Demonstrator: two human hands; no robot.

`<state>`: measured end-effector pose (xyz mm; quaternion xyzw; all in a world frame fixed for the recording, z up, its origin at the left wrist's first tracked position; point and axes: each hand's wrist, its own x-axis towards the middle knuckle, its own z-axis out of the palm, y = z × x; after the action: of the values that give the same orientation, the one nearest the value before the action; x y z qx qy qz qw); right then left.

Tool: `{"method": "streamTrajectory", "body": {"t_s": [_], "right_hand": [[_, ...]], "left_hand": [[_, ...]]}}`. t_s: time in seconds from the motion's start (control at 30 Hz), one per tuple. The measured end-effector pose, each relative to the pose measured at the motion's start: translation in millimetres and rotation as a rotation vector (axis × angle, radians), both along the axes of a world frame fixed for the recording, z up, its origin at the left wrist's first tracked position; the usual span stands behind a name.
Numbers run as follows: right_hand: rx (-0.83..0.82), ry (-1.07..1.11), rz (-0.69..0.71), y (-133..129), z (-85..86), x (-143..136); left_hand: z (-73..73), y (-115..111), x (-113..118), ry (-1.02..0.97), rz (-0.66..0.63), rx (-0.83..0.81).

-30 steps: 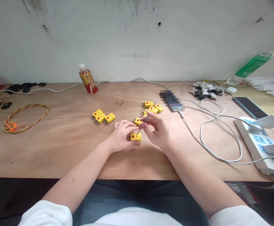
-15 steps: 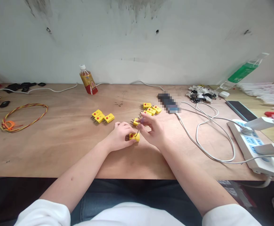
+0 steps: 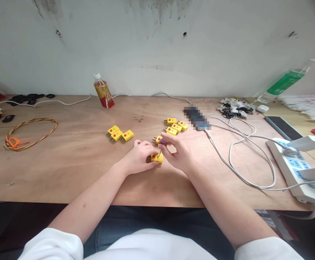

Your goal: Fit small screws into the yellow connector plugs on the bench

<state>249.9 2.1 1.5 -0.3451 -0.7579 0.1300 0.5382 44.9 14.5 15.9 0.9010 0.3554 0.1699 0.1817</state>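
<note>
Near the table's front middle, my left hand [image 3: 139, 157] grips a yellow plug [image 3: 156, 157] with a red dot, its pins pointing left. My right hand [image 3: 177, 151] pinches a small screwdriver [image 3: 160, 148] with its tip down on that plug. Just behind my fingers lies another yellow plug [image 3: 158, 139], partly covered. Several more yellow plugs [image 3: 171, 130] sit farther back to the right. A group of three yellow plugs [image 3: 116, 135] lies to the left. Tiny screws [image 3: 139, 119] are scattered at the back middle.
A drink bottle [image 3: 103, 92] stands by the wall. At left lies a coiled red-yellow wire [image 3: 35, 120]. To the right are a dark phone [image 3: 197, 117] on a white cable [image 3: 229, 162], a power strip [image 3: 295, 169], a pile of small parts [image 3: 234, 107] and a leaning green-labelled bottle [image 3: 286, 82].
The whole view has shifted slightly, so things appear a little farther right. Both hands keep their hold on the plug and the screwdriver, which stands a bit more upright.
</note>
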Motion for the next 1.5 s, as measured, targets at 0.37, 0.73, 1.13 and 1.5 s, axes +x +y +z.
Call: {"method": "streamTrajectory", "body": {"t_s": [0.37,0.73,1.13,1.5], "right_hand": [[-0.073,0.086,-0.011,-0.9,1.5,-4.9],[0.045,0.187,-0.019,-1.9,2.9,-7.5],[0.098,0.225,-0.113,-5.4,8.2,-13.6],[-0.145,0.323,0.003,-2.6,2.3,-11.5]], "left_hand": [[-4.9,3.1,-1.3,-0.012,0.032,0.038],[-5.5,3.7,-1.6,-0.022,0.048,0.013],[-5.1,3.8,-2.2,-0.012,0.053,-0.026],[-4.5,4.5,-3.9,0.001,0.042,-0.041]]}}
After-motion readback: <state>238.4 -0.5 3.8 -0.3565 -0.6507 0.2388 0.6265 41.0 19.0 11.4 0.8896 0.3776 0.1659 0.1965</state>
